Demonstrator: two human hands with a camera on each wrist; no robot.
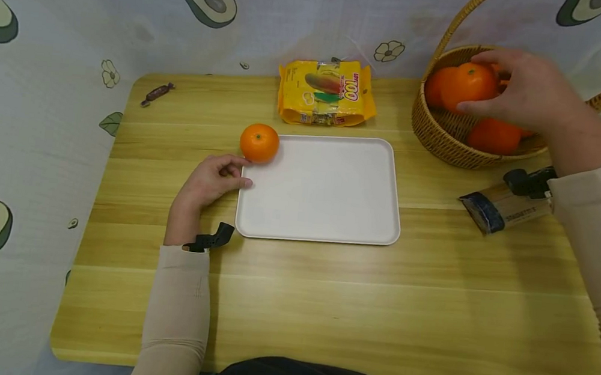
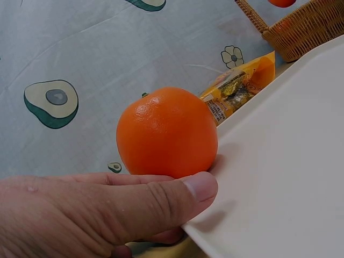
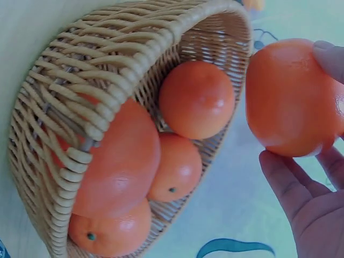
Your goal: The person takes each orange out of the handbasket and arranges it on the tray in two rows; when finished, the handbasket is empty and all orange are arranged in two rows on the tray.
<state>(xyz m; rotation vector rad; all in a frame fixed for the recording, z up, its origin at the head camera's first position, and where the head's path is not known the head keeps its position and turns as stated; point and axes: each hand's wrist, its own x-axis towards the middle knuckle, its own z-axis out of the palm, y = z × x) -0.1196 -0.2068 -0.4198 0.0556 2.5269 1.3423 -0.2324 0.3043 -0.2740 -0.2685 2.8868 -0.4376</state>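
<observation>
In the head view, a white tray [image 1: 322,189] lies on the table with an orange [image 1: 259,143] at its far left corner. At the tray's left edge, my left hand [image 1: 213,180] pinches the rim, thumb on top and fingertips close below the orange. The left wrist view shows the thumb [image 2: 201,186] just in front of that orange [image 2: 167,131]. My right hand [image 1: 535,89] grips another orange [image 1: 470,86] over the wicker basket [image 1: 438,137]. Thumb and fingers span this orange [image 3: 290,97] in the right wrist view, with several more oranges [image 3: 196,99] inside the basket.
A yellow snack packet [image 1: 326,92] stands behind the tray. A small wrapped candy [image 1: 157,94] lies at the far left. Beneath the right forearm is a brown packet [image 1: 505,207] with a dark end. The basket handle [image 1: 461,16] arches up at the back right.
</observation>
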